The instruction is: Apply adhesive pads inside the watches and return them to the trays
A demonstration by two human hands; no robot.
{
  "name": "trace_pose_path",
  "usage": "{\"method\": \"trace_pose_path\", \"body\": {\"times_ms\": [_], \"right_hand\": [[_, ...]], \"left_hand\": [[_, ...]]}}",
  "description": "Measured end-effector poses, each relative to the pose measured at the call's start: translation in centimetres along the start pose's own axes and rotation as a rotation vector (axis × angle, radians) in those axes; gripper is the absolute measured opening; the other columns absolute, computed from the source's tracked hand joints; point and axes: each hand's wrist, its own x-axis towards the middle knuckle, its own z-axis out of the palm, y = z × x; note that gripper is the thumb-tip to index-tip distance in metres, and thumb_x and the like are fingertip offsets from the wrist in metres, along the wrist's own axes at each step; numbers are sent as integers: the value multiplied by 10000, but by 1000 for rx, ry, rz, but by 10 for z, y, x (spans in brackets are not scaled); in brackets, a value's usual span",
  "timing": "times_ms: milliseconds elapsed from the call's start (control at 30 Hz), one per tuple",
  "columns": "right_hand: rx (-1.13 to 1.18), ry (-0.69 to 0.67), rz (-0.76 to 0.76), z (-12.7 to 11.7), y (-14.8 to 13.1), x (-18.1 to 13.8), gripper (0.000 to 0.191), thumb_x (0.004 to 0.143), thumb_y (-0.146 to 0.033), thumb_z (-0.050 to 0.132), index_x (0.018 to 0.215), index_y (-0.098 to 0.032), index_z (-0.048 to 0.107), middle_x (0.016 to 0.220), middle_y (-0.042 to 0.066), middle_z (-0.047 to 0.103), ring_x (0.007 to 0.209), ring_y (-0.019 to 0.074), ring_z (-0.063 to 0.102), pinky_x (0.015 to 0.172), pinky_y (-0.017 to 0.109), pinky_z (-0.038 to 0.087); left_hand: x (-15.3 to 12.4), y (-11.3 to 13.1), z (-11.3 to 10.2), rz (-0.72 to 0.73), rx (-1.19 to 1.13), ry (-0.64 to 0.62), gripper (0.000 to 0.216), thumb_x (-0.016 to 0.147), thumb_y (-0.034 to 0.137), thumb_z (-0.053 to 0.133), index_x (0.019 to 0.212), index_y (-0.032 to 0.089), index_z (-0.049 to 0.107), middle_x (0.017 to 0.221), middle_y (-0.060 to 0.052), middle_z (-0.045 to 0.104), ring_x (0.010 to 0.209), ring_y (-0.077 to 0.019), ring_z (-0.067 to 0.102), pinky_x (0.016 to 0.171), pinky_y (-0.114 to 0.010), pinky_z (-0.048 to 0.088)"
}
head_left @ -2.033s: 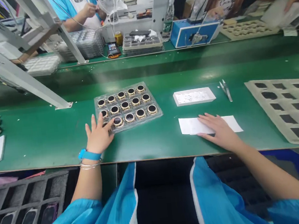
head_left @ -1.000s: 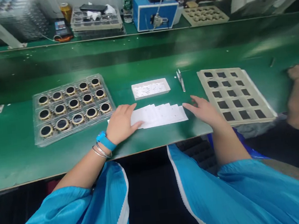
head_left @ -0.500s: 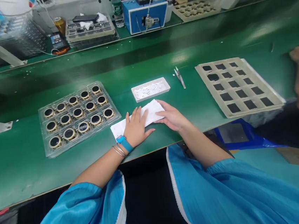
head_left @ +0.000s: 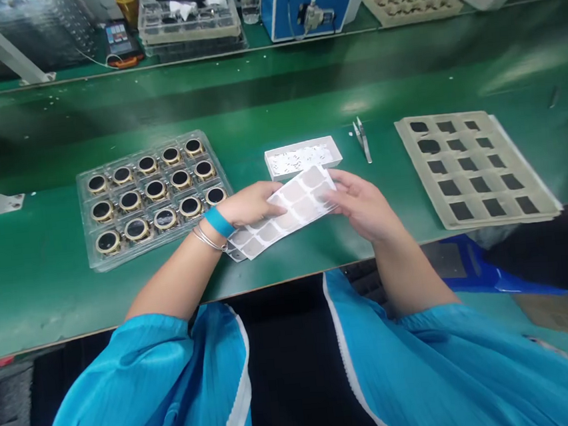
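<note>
The left hand (head_left: 250,203), fingers together and almost flat, lies over one end of a white sheet of grey square pads (head_left: 288,209), while the right hand (head_left: 363,205), fingers gently curled, holds the other end, so the sheet spans the space between them. Just left of the left hand sits a clear blister tray (head_left: 85,222) of round gold-rimmed parts with black faces. Just ahead of the hands lie a shallow white box (head_left: 303,157) and steel tweezers (head_left: 363,142). Right of the right hand is a beige tray (head_left: 409,161) with rows of dark squares
</note>
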Motion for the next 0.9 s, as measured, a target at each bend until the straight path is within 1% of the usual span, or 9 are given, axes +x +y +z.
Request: {"method": "trace_pose_path", "body": {"times_ms": [67, 233, 333, 433, 533, 633, 700, 800, 900], "right_hand": [[5, 25, -4, 2, 6, 2, 656, 669, -564, 802, 1208, -237, 621, 1033, 57, 726, 959, 266, 681, 784, 394, 573], [70, 15, -3, 2, 16, 4, 600, 659, -474, 820, 1167, -217, 630, 1018, 57, 725, 933, 250, 677, 758, 372, 563], [92, -22, 61, 2, 18, 1, 552, 658, -424, 817, 1130, -212, 625, 942, 37, 718, 827, 212, 674, 688, 328, 553], [124, -54, 133, 1, 22, -3, 512, 652, -429, 819, 1065, -199, 622, 841, 18, 705, 725, 179, 658, 622, 295, 542], [162, -11, 135, -2, 29, -8, 525, 621, -432, 845, 1033, -193, 626, 822, 20, 711, 705, 178, 659, 607, 296, 551], [119, 42, 110, -7, 36, -9, 529, 642, -428, 830, 1073, -188, 641, 881, 39, 730, 727, 190, 671, 602, 302, 554], [47, 43, 66, -11, 38, -6, 519, 682, -419, 796, 1126, -187, 658, 973, 57, 738, 810, 216, 688, 664, 334, 570], [-139, -6, -70, -18, 30, 8, 455, 747, -359, 726, 1174, -206, 690, 1165, 59, 712, 1044, 271, 666, 903, 437, 549], [-395, -179, -164, -23, 8, 31, 431, 787, -262, 653, 1215, -253, 699, 1255, 19, 683, 1191, 291, 607, 1062, 489, 455]], "left_hand": [[0, -4, 6, 2, -75, -22, 289, 718, 257, 659, 972, 121, 631, 954, -37, 689, 848, -177, 623, 785, -288, 500], [-3, -7, 9, 7, -81, -28, 344, 695, 281, 675, 993, 117, 623, 981, -44, 675, 871, -181, 611, 810, -302, 499], [-2, -7, 10, 7, -9, -51, 336, 698, 264, 660, 999, 117, 626, 985, -42, 675, 881, -186, 610, 817, -304, 495], [2, -5, 12, 29, 119, -74, 335, 701, 230, 644, 1018, 122, 635, 1014, -42, 683, 912, -195, 616, 842, -303, 488], [5, -3, 14, 38, 204, -71, 333, 737, 245, 623, 1051, 136, 640, 1055, -47, 691, 937, -199, 625, 851, -297, 486], [4, -4, 16, -12, 226, -71, 283, 799, 286, 591, 1030, 133, 648, 1023, -55, 702, 909, -195, 632, 831, -293, 489], [2, -7, 22, -36, 193, -72, 255, 814, 271, 586, 1015, 128, 649, 996, -57, 706, 883, -190, 635, 815, -292, 495], [0, -15, 42, -67, 37, -6, 283, 810, 213, 591, 1069, 106, 629, 991, -76, 709, 858, -191, 642, 778, -299, 510], [-3, -22, 65, -76, -172, 98, 342, 814, 169, 588, 1148, 99, 596, 1038, -99, 711, 898, -201, 657, 778, -304, 523]]}}
